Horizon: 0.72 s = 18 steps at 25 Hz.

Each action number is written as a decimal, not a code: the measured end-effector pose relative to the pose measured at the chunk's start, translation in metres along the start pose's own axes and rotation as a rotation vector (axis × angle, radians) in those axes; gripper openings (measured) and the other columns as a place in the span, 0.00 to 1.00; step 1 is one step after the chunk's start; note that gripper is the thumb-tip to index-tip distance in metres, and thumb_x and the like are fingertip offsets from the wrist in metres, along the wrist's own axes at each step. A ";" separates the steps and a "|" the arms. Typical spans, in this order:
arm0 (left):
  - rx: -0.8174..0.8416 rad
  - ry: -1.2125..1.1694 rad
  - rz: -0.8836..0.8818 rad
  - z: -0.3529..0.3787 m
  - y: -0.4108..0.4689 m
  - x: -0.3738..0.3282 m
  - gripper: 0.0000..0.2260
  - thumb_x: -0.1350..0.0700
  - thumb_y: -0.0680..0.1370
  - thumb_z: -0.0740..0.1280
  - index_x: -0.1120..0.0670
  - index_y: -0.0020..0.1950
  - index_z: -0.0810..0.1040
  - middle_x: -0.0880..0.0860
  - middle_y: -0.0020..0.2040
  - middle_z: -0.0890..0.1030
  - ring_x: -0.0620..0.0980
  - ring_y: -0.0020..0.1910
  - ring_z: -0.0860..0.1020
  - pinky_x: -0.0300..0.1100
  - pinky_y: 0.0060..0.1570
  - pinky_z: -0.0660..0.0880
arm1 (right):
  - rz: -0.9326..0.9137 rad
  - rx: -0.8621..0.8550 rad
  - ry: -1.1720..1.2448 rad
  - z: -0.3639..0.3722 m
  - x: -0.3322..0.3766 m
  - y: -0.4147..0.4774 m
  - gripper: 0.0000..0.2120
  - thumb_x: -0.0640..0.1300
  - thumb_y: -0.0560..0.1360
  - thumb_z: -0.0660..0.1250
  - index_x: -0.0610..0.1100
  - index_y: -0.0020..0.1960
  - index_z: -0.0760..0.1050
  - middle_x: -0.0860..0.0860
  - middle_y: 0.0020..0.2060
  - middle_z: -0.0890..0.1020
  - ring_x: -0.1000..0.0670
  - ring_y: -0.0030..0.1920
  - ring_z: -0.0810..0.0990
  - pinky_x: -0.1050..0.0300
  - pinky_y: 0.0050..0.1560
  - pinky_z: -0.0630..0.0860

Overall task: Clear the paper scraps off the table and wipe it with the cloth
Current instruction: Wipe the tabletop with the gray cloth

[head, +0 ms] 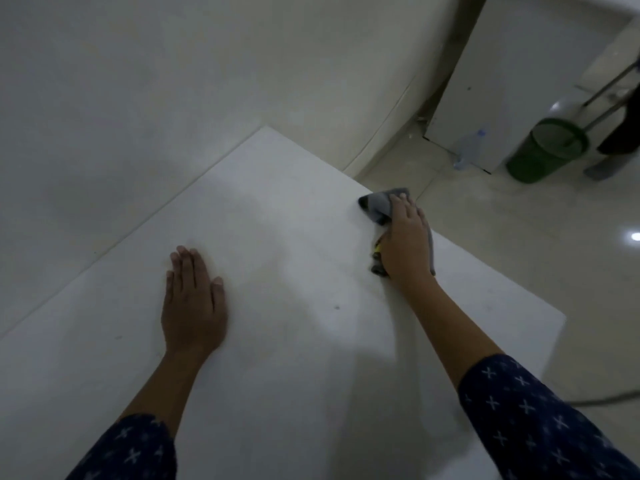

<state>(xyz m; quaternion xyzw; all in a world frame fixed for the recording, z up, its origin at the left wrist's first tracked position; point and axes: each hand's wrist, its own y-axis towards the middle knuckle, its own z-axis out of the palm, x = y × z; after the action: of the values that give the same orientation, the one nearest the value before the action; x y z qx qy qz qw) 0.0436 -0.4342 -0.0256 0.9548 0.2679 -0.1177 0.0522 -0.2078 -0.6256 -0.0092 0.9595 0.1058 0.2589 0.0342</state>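
My right hand [403, 237] lies palm-down on the grey cloth [381, 204], fingers spread over it and pressing it against the worktop [277, 341] close to the far right edge. Pinning it flat this way lets me drag a broad patch of fabric across the surface rather than a bunched corner. A bit of yellow and something dark peek out from under my palm, though I cannot tell what they are.

My left hand [194, 303] rests flat on the worktop with its fingers together and nothing under it; I judge it is there to brace me as I lean and reach.

No paper scraps show anywhere on the white surface, only a small dark speck [337, 307] between my arms, so I take the clearing as done and the wiping as underway.

On the floor beyond the edge stand a green bin [543, 150] and a clear plastic bottle [469, 147]. I can read no label, brand or writing on anything; the bottle is too blurred.
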 end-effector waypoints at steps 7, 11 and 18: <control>0.039 -0.144 0.094 0.017 -0.064 -0.095 0.29 0.49 0.77 0.44 0.66 0.74 0.54 0.63 0.75 0.55 0.57 0.76 0.53 0.48 0.74 0.50 | 0.161 -0.009 0.156 -0.062 -0.040 -0.038 0.22 0.31 0.73 0.57 0.41 0.66 0.68 0.41 0.61 0.75 0.40 0.61 0.73 0.49 0.62 0.70; 0.061 -0.108 0.160 0.034 -0.095 -0.153 0.28 0.50 0.78 0.45 0.65 0.74 0.53 0.64 0.75 0.57 0.57 0.76 0.53 0.48 0.74 0.49 | -0.228 0.280 0.098 -0.034 0.009 -0.071 0.26 0.31 0.76 0.54 0.39 0.74 0.58 0.42 0.75 0.60 0.45 0.76 0.54 0.56 0.75 0.47; 0.038 -0.049 0.188 0.039 -0.098 -0.156 0.27 0.51 0.78 0.47 0.65 0.74 0.52 0.63 0.76 0.55 0.56 0.76 0.51 0.48 0.75 0.48 | 0.061 -0.007 0.132 -0.058 -0.095 -0.086 0.24 0.34 0.75 0.55 0.37 0.71 0.64 0.41 0.72 0.65 0.43 0.74 0.60 0.54 0.75 0.51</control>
<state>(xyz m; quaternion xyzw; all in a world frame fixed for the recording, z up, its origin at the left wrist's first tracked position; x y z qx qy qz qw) -0.1446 -0.4352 -0.0273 0.9735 0.1732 -0.1405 0.0512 -0.3329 -0.5624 -0.0157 0.9430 0.0777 0.3228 0.0226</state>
